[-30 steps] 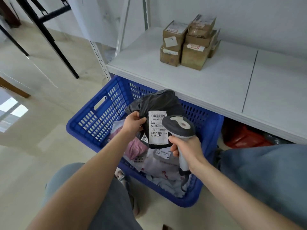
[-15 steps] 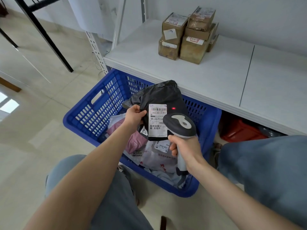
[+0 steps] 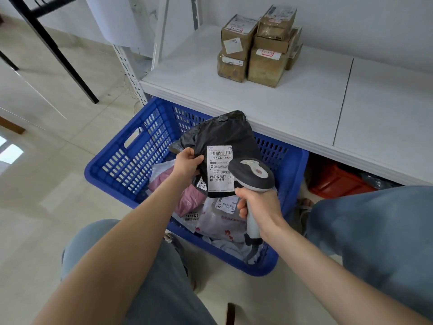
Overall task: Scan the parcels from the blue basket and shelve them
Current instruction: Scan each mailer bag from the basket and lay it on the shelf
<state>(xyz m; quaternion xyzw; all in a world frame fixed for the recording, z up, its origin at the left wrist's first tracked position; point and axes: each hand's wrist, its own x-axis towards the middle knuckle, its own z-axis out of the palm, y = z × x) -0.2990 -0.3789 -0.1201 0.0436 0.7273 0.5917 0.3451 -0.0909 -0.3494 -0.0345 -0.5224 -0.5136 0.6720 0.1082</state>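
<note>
Head view: the left hand (image 3: 187,160) pinches the black parcel (image 3: 225,137) by its left edge, holding it above the blue basket (image 3: 131,160), label facing up. The right hand (image 3: 257,205) is wrapped round the scanner (image 3: 254,174), aimed at the label. The bag looks soft, light and slick, so it is best gripped by a bunched edge. The shelf (image 3: 293,109) waits just behind.

The left hand (image 3: 187,161) pinches the edge of a black parcel (image 3: 225,139), its white label (image 3: 220,168) just beside the fingers (image 3: 195,158). The right hand (image 3: 259,204) grips a scanner (image 3: 251,174) above the blue basket (image 3: 121,160), its head above the curled fingers.
</note>
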